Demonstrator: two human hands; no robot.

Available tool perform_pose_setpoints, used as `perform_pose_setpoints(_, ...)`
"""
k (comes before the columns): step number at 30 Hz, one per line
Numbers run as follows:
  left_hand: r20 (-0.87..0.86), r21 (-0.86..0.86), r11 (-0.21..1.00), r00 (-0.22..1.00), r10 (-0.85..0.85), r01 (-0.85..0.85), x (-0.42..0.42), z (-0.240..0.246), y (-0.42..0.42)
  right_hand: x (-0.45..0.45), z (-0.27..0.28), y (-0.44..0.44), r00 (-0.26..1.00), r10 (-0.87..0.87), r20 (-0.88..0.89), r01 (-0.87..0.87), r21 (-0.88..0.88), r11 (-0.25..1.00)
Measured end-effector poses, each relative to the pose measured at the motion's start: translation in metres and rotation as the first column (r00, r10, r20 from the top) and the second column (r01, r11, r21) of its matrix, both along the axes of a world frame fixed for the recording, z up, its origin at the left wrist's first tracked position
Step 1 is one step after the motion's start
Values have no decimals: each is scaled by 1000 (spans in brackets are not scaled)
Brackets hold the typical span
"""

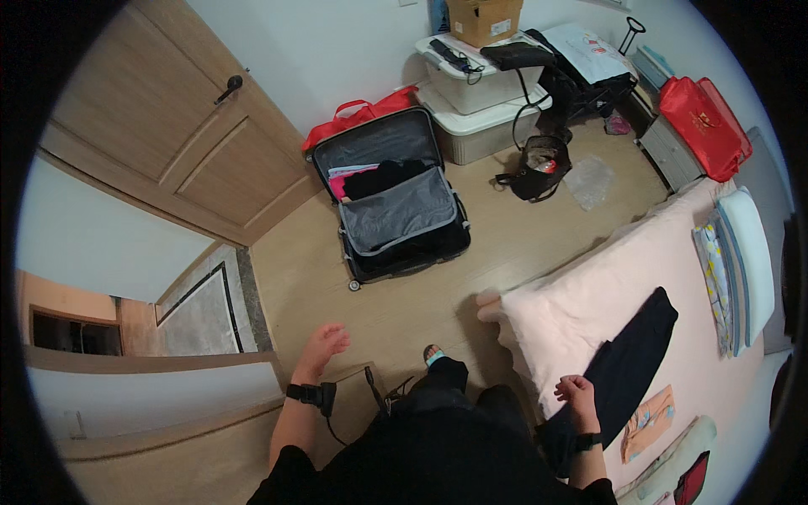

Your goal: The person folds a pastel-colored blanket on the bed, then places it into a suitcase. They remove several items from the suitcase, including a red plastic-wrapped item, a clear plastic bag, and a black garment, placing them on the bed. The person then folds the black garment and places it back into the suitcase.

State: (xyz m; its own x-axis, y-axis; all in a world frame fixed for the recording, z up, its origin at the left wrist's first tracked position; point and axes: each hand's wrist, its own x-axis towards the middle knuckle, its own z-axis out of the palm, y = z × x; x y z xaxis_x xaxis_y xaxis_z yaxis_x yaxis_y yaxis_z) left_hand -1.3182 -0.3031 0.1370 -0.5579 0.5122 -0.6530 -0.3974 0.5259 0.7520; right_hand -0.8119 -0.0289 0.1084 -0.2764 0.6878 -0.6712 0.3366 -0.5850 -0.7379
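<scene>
My left hand (326, 344) is held over the floor, fingers loosely bent, with nothing in it. A black strap with a small device (310, 395) circles that forearm. On the right, my right hand (576, 391) is above the near side of the bed, in front of black trousers (637, 341) laid flat there. Its fingers are half curled and no object shows in them; whether it touches the cloth is unclear. A folded orange patterned cloth (648, 423) lies beside the trousers. Ahead on the floor, a black suitcase (404, 252) lies open, with dark and pink clothes (379, 178) inside.
The pink-sheeted bed (555, 303) borders my right side. A wooden door (208, 145) stands at upper left. Beyond the suitcase are stacked storage boxes (470, 129), a black bag (536, 183) and a plastic sheet (590, 182) on the floor. A red bag (701, 129) sits on a cabinet.
</scene>
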Motion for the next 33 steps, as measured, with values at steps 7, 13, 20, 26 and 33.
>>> perform_pose_setpoints(7, -24, -74, 995, 997, 72, -74, -62, -4, -2, -103, -10, 46, 994, 111, 2, -111, -53, 992)
perform_pose_setpoints(13, -15, -99, 991, 996, 86, -87, -119, -3, 4, -185, -33, 96, 987, 158, -40, -160, -71, 985)
perform_pose_setpoints(20, -77, -214, 967, 989, 124, -138, -209, 24, 57, -295, -72, 168, 976, 200, -85, -208, -92, 974)
perform_pose_setpoints(26, -107, -289, 943, 984, 139, -165, -266, 48, 91, -362, -75, 218, 961, 269, -60, -274, -103, 956)
perform_pose_setpoints(33, -113, -312, 944, 991, 71, -104, -330, 57, 100, -407, -69, 229, 985, 164, -47, -169, -119, 978)
